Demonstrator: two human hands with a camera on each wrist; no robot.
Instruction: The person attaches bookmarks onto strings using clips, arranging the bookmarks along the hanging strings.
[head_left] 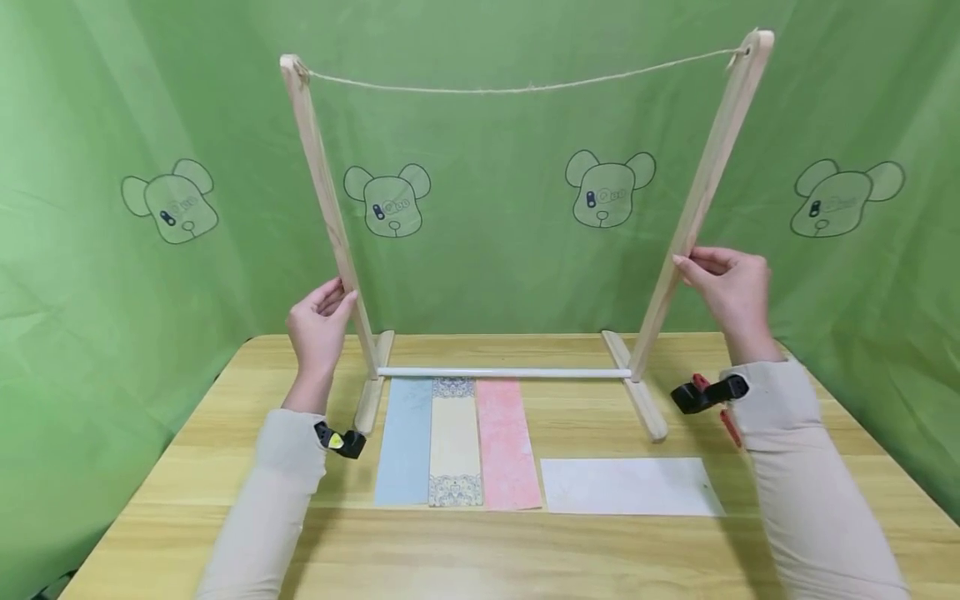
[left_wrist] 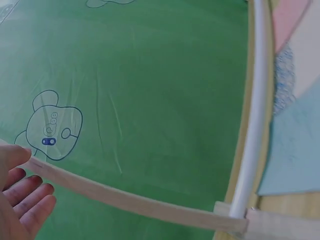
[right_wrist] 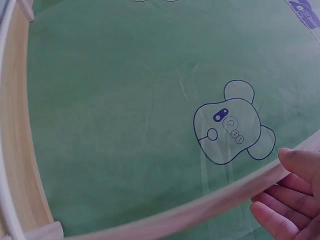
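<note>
Wood is what I hold on both sides. The fingers of my left hand [head_left: 311,333] pinch the left post [head_left: 320,179] low down, with the thumb in front. The fingers of my right hand [head_left: 733,287] pinch the right post [head_left: 707,179] the same way. Some fingertips go behind the wood, so I can't see them. Each wrist view cuts off part of my hand at the edge.

The posts stand up from the counter [head_left: 487,567] on a left foot [head_left: 369,404] and a right foot [head_left: 645,410]. A thin string [head_left: 480,90] sags between the tops, and a white rod [head_left: 502,372] joins the bottoms. The string's tied ends are too small to make out.

Just on my side of the rod, a blue paper [head_left: 405,446], a cream paper [head_left: 454,437] and a pink paper [head_left: 508,446] lie side by side. I can't tell if their far ends go under the rod. A white paper [head_left: 626,486] lies crossways near the right foot, with a tiny mark I can't make out. A red thing [head_left: 731,427] peeks out by my right sleeve [head_left: 776,400], mostly hidden. Green cloth [head_left: 495,287] hangs behind, and the letters on its bear faces [head_left: 393,208] are hard to read.
</note>
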